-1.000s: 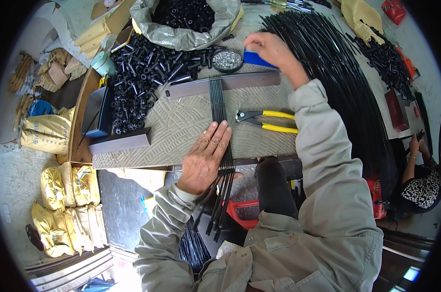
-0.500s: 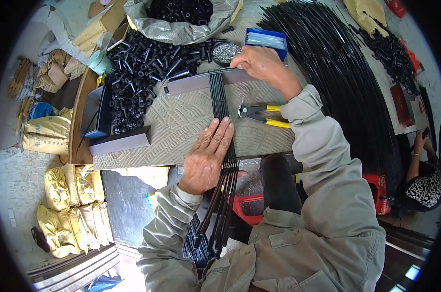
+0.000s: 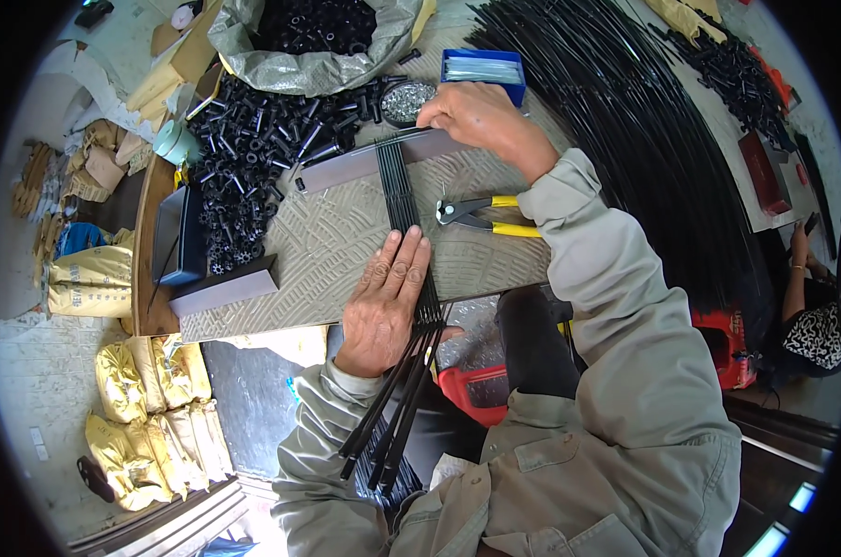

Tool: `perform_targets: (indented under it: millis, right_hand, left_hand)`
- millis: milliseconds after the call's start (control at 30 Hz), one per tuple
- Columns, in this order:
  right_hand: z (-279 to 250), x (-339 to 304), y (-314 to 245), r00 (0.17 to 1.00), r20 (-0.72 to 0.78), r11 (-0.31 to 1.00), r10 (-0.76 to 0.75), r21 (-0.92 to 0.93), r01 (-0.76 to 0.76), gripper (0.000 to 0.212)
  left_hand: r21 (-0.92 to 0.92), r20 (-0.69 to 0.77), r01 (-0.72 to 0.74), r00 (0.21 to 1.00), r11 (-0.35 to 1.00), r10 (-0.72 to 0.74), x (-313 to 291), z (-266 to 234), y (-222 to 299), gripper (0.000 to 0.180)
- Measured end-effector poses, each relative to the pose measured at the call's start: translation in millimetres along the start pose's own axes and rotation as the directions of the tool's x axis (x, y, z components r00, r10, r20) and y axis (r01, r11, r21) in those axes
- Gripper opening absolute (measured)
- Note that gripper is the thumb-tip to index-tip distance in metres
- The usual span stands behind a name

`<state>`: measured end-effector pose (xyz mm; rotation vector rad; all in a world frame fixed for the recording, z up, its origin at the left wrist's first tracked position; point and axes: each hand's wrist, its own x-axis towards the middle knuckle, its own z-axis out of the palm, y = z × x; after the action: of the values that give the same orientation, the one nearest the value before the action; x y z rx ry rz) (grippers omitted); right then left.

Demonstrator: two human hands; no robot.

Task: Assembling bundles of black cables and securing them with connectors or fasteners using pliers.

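Note:
A flat row of thin black rods point(image 3: 397, 190) lies across the patterned work surface, its far ends over a grey metal bar point(image 3: 346, 167). My left hand point(image 3: 378, 311) holds this row at the near table edge, fingers laid along the top and thumb underneath. The rods' thicker near ends hang below the edge, fanned out. At the bar's far side, beside the rod tips, my right hand point(image 3: 481, 116) is closed in a pinch; what its fingertips hold is hidden. Pincers with yellow handles point(image 3: 513, 215) lie to the right of the rods.
A dish of small shiny metal pieces point(image 3: 408, 102) and a blue box point(image 3: 482, 70) stand behind my right hand. Black plastic parts point(image 3: 253, 139) heap at left below an open sack point(image 3: 318, 79). Many long black rods point(image 3: 615, 139) cover the right. Another person's arm point(image 3: 797, 260) shows far right.
The view has shifted, moving the table slightly left in the picture. The hanging rod ends have swung left. Both hands keep nearly the same places on the rods and at the bar.

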<state>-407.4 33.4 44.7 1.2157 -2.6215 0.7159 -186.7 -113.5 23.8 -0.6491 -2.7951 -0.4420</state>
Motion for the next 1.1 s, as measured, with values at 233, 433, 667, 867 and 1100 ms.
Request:
perform_targets:
  millis: [233, 433, 667, 867, 1100]
  right_hand:
    - [0.8, 3.9, -3.4, 0.999, 0.033, 0.998, -0.011, -0.063, 0.013, 0.011]
    - [1.5, 4.3, -7.1, 0.998, 0.057, 0.998, 0.012, -0.061, -0.008, 0.011]
    - [8.6, 6.2, -2.6, 0.998, 0.0, 0.998, -0.064, -0.007, 0.064, 0.009]
    - [18.6, 14.4, -3.1, 0.99, -0.03, 0.99, -0.138, -0.028, 0.137, 0.006]
    - [27.3, 16.4, -1.6, 0.966, -0.152, 0.975, -0.209, 0.048, 0.219, 0.014]
  left_hand:
    - [-0.003, 0.029, 0.011, 1.0, 1.0, -0.011, 0.8, -1.3, 1.7, 0.092]
    - [0.008, 0.041, 0.02, 0.999, 1.0, -0.02, 0.3, -1.0, 2.4, 0.093]
    - [0.019, 0.07, 0.002, 0.998, 1.0, -0.003, 4.0, -4.4, 3.3, 0.095]
    - [0.017, 0.055, 0.0, 0.998, 1.0, -0.001, 4.4, -0.3, 1.1, 0.097]
    - [0.045, 0.051, 0.009, 0.999, 0.999, -0.012, 4.8, -2.0, 3.5, 0.095]
